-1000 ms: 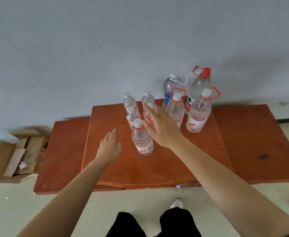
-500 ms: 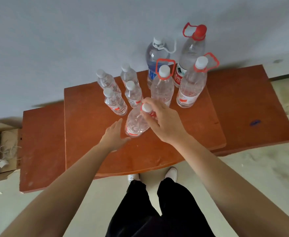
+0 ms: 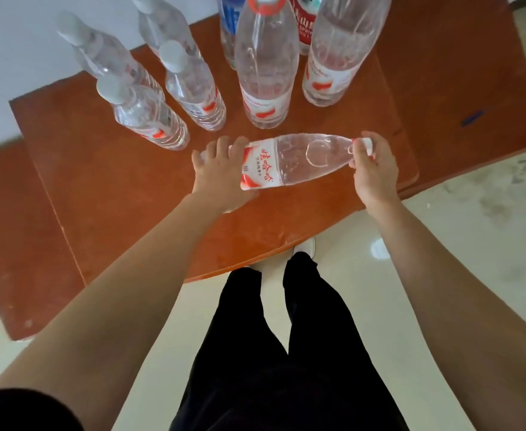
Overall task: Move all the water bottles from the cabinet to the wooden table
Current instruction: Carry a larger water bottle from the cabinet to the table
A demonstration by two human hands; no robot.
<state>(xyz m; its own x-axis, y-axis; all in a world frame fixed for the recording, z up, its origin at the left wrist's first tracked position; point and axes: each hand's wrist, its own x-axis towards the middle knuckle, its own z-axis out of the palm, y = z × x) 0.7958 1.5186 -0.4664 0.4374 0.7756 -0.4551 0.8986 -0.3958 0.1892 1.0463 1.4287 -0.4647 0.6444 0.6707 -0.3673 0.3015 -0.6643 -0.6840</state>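
I see the bottle (image 3: 289, 161) lying sideways above the desk (image 3: 100, 181): my left hand (image 3: 221, 175) cups its base, my right hand (image 3: 375, 169) pinches the cap, so its long axis runs left to right between both grips.

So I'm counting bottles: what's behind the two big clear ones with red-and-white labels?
Behind the two big bottles stand a blue-labelled bottle and a red-labelled bottle. Only slivers of their labels show; their bases are covered and their tops are cut off by the frame.
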